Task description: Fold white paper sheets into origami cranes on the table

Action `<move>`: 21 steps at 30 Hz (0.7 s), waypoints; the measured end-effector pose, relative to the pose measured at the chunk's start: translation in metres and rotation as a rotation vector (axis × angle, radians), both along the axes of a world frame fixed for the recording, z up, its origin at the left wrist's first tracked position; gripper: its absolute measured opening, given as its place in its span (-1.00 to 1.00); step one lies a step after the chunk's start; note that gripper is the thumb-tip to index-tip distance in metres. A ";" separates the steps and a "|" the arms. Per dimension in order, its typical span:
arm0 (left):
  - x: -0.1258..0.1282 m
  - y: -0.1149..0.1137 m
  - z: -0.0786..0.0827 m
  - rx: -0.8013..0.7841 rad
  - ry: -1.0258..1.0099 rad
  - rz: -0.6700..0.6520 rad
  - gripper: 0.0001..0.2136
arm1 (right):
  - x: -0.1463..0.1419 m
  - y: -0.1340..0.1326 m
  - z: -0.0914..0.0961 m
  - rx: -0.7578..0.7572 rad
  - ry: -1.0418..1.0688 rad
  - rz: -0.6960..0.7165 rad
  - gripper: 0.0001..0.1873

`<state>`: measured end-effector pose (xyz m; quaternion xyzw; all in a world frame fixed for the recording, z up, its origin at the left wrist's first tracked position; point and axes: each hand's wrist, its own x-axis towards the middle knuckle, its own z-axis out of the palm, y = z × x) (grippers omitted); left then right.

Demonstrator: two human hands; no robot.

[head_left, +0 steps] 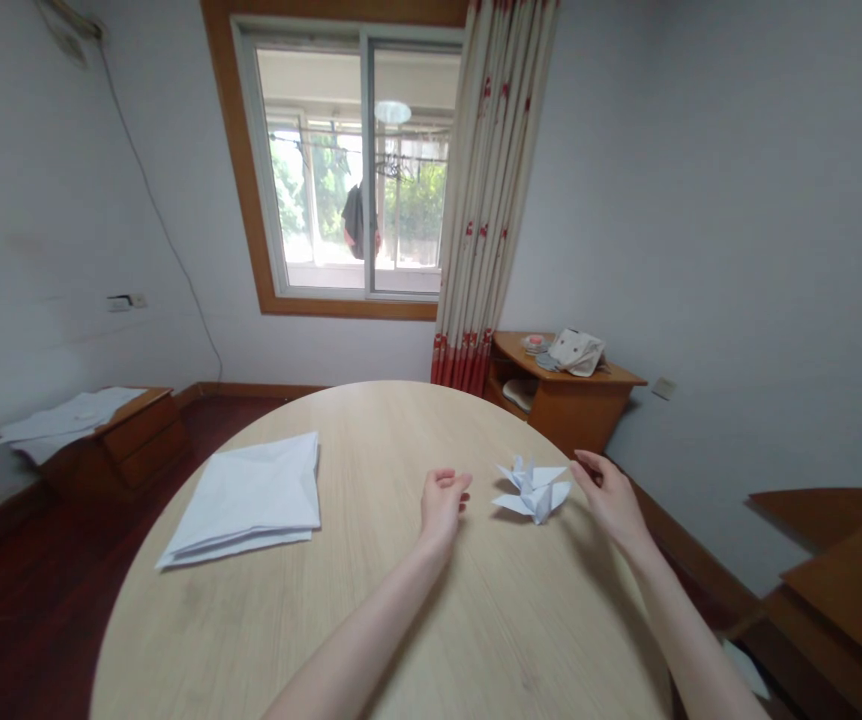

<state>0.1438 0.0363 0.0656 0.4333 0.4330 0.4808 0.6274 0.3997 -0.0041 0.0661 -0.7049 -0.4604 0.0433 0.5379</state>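
Note:
Folded white paper cranes (pixel 534 492), apparently two close together, rest on the round wooden table (pixel 378 440) between my hands. Left of them is my left hand (pixel 444 502), its fingers loosely curled and a little apart, with nothing visible in it. My right hand (pixel 612 496) hovers at their right side, thumb and fingers parted and holding nothing I can see. Its fingertips are very near a wing tip; whether they touch it I cannot tell. A stack of white paper sheets (pixel 258 495) lies on the table's left side.
A wooden corner cabinet (pixel 581 410) with a white bag (pixel 577 352) on top stands behind the table at the right. At the left, a low wooden cabinet (pixel 142 440) bears white sheets (pixel 75 420). A patterned curtain (pixel 495 200) hangs beside the window (pixel 367 170).

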 end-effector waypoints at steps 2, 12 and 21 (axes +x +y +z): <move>-0.014 -0.001 0.012 0.063 -0.007 0.014 -0.70 | -0.015 -0.001 0.012 0.036 -0.074 0.013 -0.58; -0.110 -0.004 0.060 0.538 0.032 0.310 -0.73 | -0.147 0.011 0.055 0.265 -0.262 0.350 -0.68; -0.212 0.016 0.033 0.585 0.541 0.689 -0.79 | -0.260 0.054 0.021 0.171 0.077 0.688 -0.76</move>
